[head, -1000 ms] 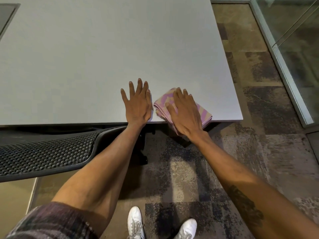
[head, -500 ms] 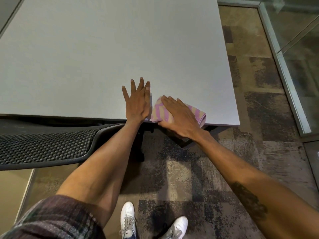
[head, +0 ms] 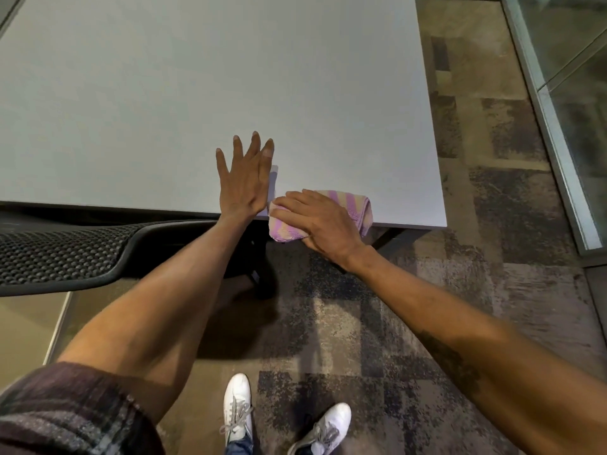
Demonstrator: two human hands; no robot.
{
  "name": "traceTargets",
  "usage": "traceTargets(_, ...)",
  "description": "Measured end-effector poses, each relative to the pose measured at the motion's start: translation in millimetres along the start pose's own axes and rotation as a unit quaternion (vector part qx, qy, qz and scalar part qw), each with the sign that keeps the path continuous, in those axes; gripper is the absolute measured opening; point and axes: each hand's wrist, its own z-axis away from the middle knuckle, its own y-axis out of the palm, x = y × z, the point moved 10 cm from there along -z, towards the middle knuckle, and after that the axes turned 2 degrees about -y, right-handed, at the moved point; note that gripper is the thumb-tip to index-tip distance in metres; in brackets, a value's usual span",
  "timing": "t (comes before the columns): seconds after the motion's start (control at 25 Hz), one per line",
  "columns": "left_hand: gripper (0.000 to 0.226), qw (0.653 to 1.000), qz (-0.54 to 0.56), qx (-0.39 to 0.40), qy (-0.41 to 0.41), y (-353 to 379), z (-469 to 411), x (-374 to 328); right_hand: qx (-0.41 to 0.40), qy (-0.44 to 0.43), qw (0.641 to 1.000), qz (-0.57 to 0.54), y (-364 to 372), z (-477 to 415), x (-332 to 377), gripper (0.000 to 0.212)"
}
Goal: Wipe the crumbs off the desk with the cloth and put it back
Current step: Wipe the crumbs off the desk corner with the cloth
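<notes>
A folded cloth [head: 356,203] with pink and pale yellow stripes lies at the near edge of the pale grey desk [head: 203,87], partly hanging over the edge. My right hand [head: 320,221] presses flat on top of it, fingers pointing left, and covers most of it. My left hand [head: 244,180] rests flat on the desk just left of the cloth, fingers spread and pointing away from me, holding nothing. No crumbs show on the desk surface.
A black mesh office chair [head: 62,252] sits under the desk's near edge at left. The desk's right corner [head: 441,221] is close to the cloth. Patterned carpet [head: 476,257] lies below, a glass partition [head: 565,103] stands at right. My white shoes [head: 238,412] are at the bottom.
My right hand has slid the cloth toward me, over the near desk edge, and turned so the fingers point left. My left hand has stayed flat in place.
</notes>
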Motion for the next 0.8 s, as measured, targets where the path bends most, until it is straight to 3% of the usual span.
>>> traceTargets(0.28, 0.051, 0.999, 0.044, -0.005, -0.001, 3, -6, 3, -0.002, -0.134, 0.989, 0.055, -12, 51, -8, 0.037)
traceTargets(0.52, 0.051, 0.999, 0.052, -0.008, -0.007, 5, -6, 3, 0.080, -0.042, 0.995, -0.035, -44, 136, -90, 0.041)
traceTargets(0.8, 0.050, 0.999, 0.039, -0.001, -0.013, 12, -11, 8, 0.068, -0.049, 0.991, 0.106, -68, 178, -109, 0.049)
